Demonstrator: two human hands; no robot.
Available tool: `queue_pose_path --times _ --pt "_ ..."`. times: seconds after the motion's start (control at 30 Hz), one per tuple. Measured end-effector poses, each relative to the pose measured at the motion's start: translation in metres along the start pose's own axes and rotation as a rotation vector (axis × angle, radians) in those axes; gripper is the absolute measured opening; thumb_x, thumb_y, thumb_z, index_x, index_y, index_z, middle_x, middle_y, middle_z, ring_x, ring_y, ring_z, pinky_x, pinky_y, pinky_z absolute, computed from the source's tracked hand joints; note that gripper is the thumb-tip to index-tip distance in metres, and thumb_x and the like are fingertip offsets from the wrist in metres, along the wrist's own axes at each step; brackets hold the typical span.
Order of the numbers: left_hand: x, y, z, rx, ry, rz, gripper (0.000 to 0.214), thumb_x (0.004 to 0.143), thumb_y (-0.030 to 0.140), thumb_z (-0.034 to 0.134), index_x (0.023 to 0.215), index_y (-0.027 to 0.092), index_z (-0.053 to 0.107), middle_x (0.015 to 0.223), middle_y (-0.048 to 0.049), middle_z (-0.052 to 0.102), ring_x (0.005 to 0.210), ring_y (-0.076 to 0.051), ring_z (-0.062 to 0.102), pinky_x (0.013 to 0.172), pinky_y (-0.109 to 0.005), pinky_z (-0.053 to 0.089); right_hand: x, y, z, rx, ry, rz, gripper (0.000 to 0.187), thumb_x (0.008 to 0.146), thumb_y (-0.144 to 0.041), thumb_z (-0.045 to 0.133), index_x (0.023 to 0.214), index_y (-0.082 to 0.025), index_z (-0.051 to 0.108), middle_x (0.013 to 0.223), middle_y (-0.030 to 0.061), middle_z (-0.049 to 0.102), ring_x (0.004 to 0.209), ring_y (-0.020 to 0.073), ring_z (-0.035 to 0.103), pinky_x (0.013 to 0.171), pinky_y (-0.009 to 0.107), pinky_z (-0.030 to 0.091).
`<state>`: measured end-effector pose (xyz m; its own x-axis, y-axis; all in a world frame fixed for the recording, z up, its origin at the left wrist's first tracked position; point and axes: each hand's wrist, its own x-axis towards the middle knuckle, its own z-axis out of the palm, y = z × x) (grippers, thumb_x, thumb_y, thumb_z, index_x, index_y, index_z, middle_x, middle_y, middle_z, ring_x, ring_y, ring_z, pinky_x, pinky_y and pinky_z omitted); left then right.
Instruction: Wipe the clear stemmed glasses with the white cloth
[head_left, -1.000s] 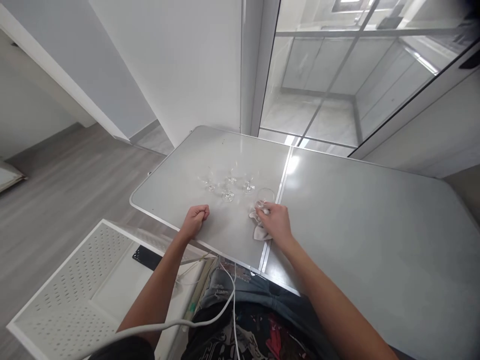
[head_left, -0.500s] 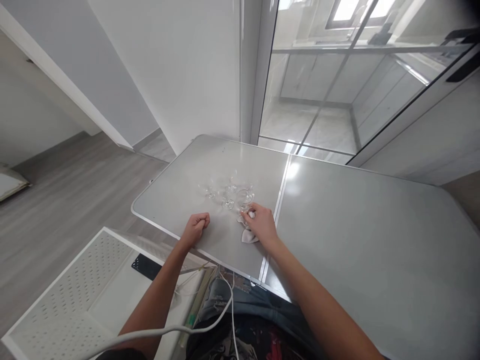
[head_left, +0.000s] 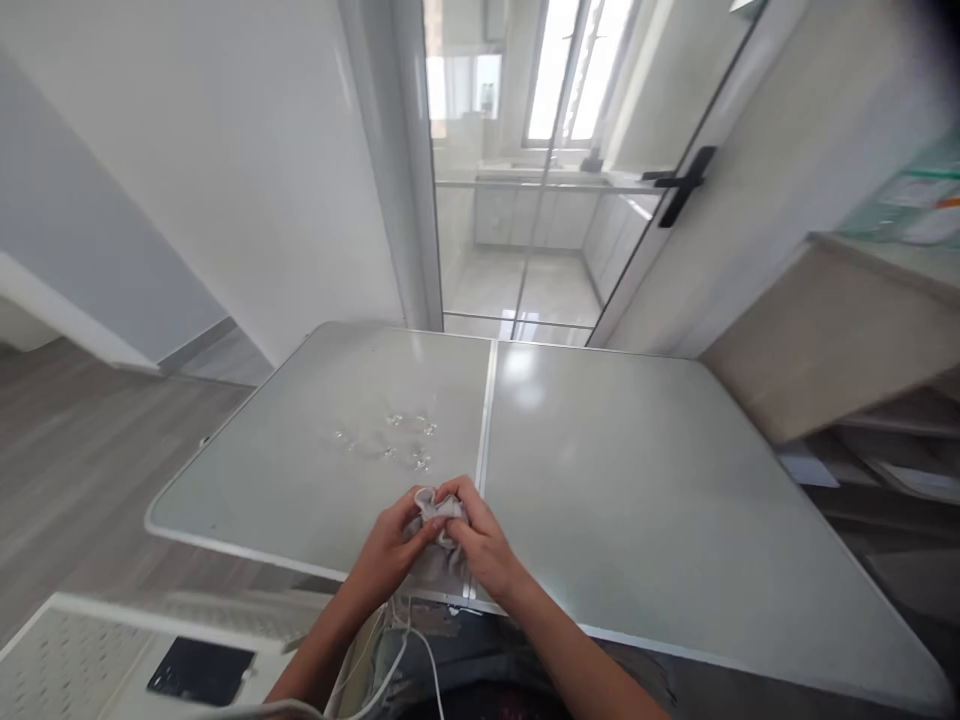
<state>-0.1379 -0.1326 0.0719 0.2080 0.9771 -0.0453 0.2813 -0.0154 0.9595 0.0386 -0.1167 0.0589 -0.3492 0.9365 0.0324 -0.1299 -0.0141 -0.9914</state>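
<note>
Where fingers (head_left: 459,487) meet, crumpled pale cloth (head_left: 442,511), smooth grey tabletop (head_left: 615,480)

Home, prob.: kitchen cabs (head_left: 496,216) & window (head_left: 546,92) thru glass door (head_left: 534,186).

No text or number could be read; the greenish item (head_left: 907,205) at far right was blurred.

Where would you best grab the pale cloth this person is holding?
I'd probably pinch the raised fold of the cloth, coming down from above on the far side, across the table from the person. That fold stands up between the left hand and the right hand, which cover the cloth's sides. Pinch gently: whether anything lies inside is hidden.
</note>
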Motion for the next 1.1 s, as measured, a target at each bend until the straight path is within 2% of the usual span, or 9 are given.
queue_pose_path --times 0.1,0.27,0.4,0.53,0.63,0.77,0.87,0.97,1.1 --pt "0.007 -0.002 0.009 0.094 0.100 0.006 0.023 0.092 0.047 0.066 0.097 0.024 0.069 0.089 -0.0010 0.071 0.084 -0.021 0.067 0.078 -0.027 0.052 -0.002 0.004 -0.004 -0.090 0.065 -0.011 0.033 0.083 -0.015 0.053 0.111 -0.028 0.065 0.112 0.0019 0.058 0.111 0.0226 0.053 0.102 0.036 0.040" --pt "0.008 -0.001 0.012 0.170 0.190 0.012 0.022 0.089 0.048 0.067 0.090 0.027 0.072 0.077 0.0012 0.070 0.072 -0.020 0.064 0.067 -0.026 0.049 -0.012 0.019 -0.024 0.022 0.064 0.160 0.026 0.080 -0.028 0.070 0.105 -0.024 0.066 0.080 -0.0039 0.057 0.074 0.0161 0.051 0.069 0.026 0.040" --pt "0.010 -0.001 0.014 0.146 0.208 0.001 0.029 0.090 0.050 0.063 0.095 0.027 0.079 0.088 -0.0014 0.076 0.076 -0.022 0.067 0.070 -0.028 0.051 -0.026 0.017 -0.044 0.111 0.079 0.160 0.026 0.071 -0.029 0.081 0.094 -0.022 0.071 0.068 -0.0062 0.048 0.064 0.0125 0.042 0.062 0.024 0.030" --pt "0.012 0.002 0.017 0.032 0.256 -0.028 0.036 0.089 0.050 0.063 0.108 0.025 0.079 0.106 -0.0055 0.077 0.091 -0.024 0.069 0.079 -0.031 0.055 -0.044 0.012 -0.062 0.332 0.163 0.097 0.017 0.064 -0.018 0.079 0.073 -0.021 0.065 0.074 -0.0023 0.057 0.074 0.0158 0.052 0.066 0.025 0.036" --pt "0.010 0.008 0.019 -0.178 0.289 -0.104 0.046 0.091 0.053 0.060 0.123 0.024 0.073 0.113 -0.0080 0.073 0.094 -0.023 0.069 0.079 -0.033 0.058 -0.055 0.016 -0.074 0.322 0.266 0.078 0.018 0.064 -0.015 0.073 0.080 -0.022 0.068 0.082 -0.0008 0.063 0.078 0.0173 0.055 0.069 0.025 0.039" --pt "0.008 0.015 0.020 -0.164 0.364 -0.053 0.037 0.091 0.048 0.060 0.113 0.022 0.074 0.102 -0.0070 0.073 0.089 -0.021 0.067 0.080 -0.032 0.059 -0.062 0.022 -0.087 0.239 0.364 0.246 0.019 0.070 -0.023 0.070 0.089 -0.020 0.073 0.087 0.0017 0.068 0.076 0.0178 0.057 0.066 0.026 0.040" --pt "0.009 0.014 0.019 -0.150 0.408 -0.074 0.030 0.088 0.042 0.058 0.101 0.020 0.074 0.087 -0.0044 0.070 0.073 -0.018 0.064 0.066 -0.028 0.056 -0.064 0.019 -0.092 0.382 0.297 0.370 0.013 0.076 -0.031 0.073 0.076 -0.019 0.070 0.070 -0.0002 0.062 0.066 0.0159 0.053 0.061 0.026 0.039" --pt "0.012 0.009 0.018 -0.090 0.382 -0.211 0.029 0.082 0.035 0.057 0.102 0.019 0.072 0.054 0.0040 0.055 0.045 -0.014 0.052 0.045 -0.023 0.043 -0.067 0.011 -0.096 0.546 0.276 0.392 0.016 0.075 -0.031 0.081 0.081 -0.020 0.072 0.076 0.0004 0.068 0.070 0.0166 0.059 0.065 0.026 0.044" --pt "0.014 0.003 0.013 0.070 0.393 -0.267 0.030 0.083 0.032 0.054 0.103 0.019 0.072 0.044 0.0075 0.046 0.039 -0.014 0.046 0.043 -0.023 0.035 -0.069 0.013 -0.099 0.694 0.176 0.542 0.017 0.079 -0.031 0.080 0.086 -0.016 0.075 0.084 0.0063 0.077 0.079 0.0221 0.070 0.075 0.031 0.052"
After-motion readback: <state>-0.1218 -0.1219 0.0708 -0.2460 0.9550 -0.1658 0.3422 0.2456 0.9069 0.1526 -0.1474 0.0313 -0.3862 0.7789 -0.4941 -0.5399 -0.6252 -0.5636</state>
